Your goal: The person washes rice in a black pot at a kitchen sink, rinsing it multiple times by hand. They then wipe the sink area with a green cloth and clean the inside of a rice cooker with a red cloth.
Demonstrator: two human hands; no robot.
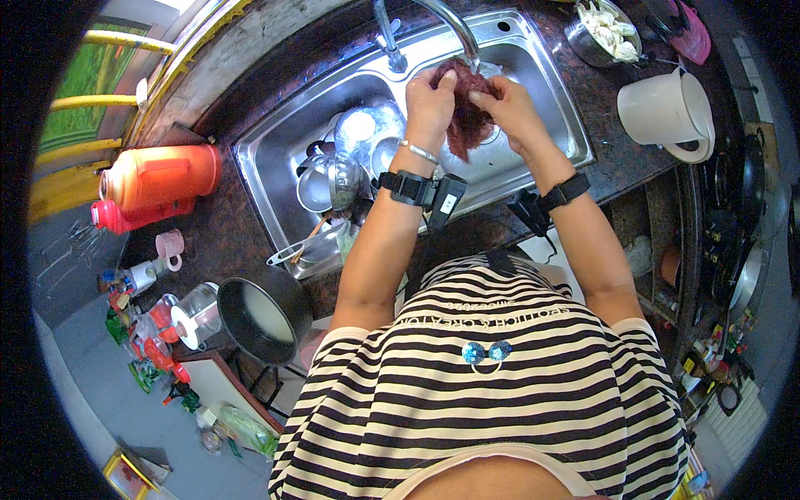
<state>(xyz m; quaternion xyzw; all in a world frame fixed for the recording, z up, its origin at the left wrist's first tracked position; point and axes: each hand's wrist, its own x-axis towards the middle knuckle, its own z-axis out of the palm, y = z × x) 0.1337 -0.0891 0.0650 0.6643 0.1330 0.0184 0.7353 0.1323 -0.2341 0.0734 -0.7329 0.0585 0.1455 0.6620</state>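
Note:
A wet, dark red cloth (467, 115) hangs between my two hands over the right bowl of a stainless steel double sink (525, 140). My left hand (432, 100) grips its left upper edge, thumb on top. On the other side, my right hand (509, 106) pinches the cloth between thumb and fingers. The chrome faucet spout (459, 25) ends just above the cloth, with water at its mouth. In the left bowl lie steel bowls (347, 181), a shiny round lid or plate (369, 128) and a long-handled utensil (294, 250). What lies behind the cloth is partly hidden.
Right of the sink stand a white plastic jug (656, 112) and a metal pot (584, 47) holding pale pieces. Orange (162, 175) and red jugs lie left, near a pink mug (169, 244). A dark pot (269, 319) with whitish contents stands at the counter's lower left.

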